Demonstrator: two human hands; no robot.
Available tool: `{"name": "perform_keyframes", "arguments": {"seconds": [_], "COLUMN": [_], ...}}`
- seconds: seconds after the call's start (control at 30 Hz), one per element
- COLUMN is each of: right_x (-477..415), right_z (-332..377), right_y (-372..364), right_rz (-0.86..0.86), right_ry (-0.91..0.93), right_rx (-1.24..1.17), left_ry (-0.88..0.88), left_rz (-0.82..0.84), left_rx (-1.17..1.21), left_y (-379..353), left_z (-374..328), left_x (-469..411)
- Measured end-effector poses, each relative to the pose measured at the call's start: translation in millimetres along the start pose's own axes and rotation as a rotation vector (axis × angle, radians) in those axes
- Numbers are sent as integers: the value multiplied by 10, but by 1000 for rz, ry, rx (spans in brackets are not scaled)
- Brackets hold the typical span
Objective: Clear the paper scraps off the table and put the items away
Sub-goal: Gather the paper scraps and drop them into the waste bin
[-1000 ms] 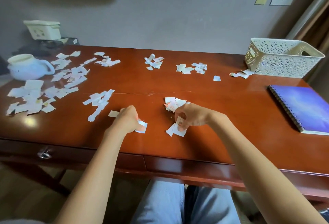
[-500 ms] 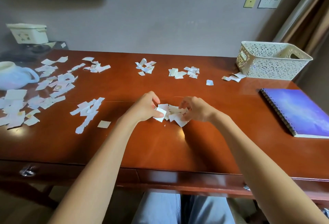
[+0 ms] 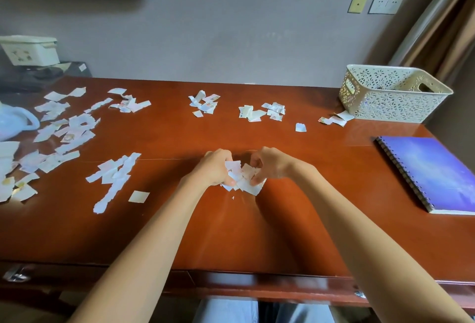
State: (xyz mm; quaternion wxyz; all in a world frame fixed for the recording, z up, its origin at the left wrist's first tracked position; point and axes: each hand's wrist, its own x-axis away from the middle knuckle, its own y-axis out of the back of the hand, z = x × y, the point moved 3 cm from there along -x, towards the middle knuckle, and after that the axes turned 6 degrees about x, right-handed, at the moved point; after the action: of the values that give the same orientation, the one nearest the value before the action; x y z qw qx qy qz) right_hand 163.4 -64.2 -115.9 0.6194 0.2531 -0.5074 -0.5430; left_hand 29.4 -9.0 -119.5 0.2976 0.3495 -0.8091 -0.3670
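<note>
Now, left hand (image 3: 214,167): middle of the frame, fingers curled round the scrap pile (image 3: 243,180) from its left side.
Right hand (image 3: 272,166): fingers curled, pinching the same pile from its right side.
Table (image 3: 231,232): the pile sits on it, bunched between both hands.
Loose scraps (image 3: 115,178): scattered over the left of the frame.
Notebook (image 3: 434,171): flat at the right edge.
Far scraps (image 3: 204,103): small clusters, upper centre.
Basket (image 3: 393,91): upper right, a few scraps just beside it.
</note>
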Motion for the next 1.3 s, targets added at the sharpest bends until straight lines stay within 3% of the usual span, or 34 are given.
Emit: {"name": "perform_keyframes", "arguments": {"seconds": [0.37,0.73,0.9,1.0,1.13,1.3], "right_x": [45,-110,-497,-767,-1092,-1371], "right_z": [-183,-835,-1026,-1059,-1062,-1111], "right_y": [113,492,739,881,980,1016], "right_rz": [-157,-343,-394,-440,-345,-231], "right_ry": [-4,-250,-290,-274,-234,-209], "right_rx": [-101,-277,-215,-39,16,-54], "left_ry": [-10,-1,57,84,62,79], "left_rz": [-129,-166,-185,-213,-203,-55], "left_rx": [140,263,146,-27,-89,-38], "left_y": [85,133,168,216,230,180], "left_z": [-34,-407,-571,-591,-631,-624], "left_x": [-101,-721,-1286,-1605,-1932,-2200]}}
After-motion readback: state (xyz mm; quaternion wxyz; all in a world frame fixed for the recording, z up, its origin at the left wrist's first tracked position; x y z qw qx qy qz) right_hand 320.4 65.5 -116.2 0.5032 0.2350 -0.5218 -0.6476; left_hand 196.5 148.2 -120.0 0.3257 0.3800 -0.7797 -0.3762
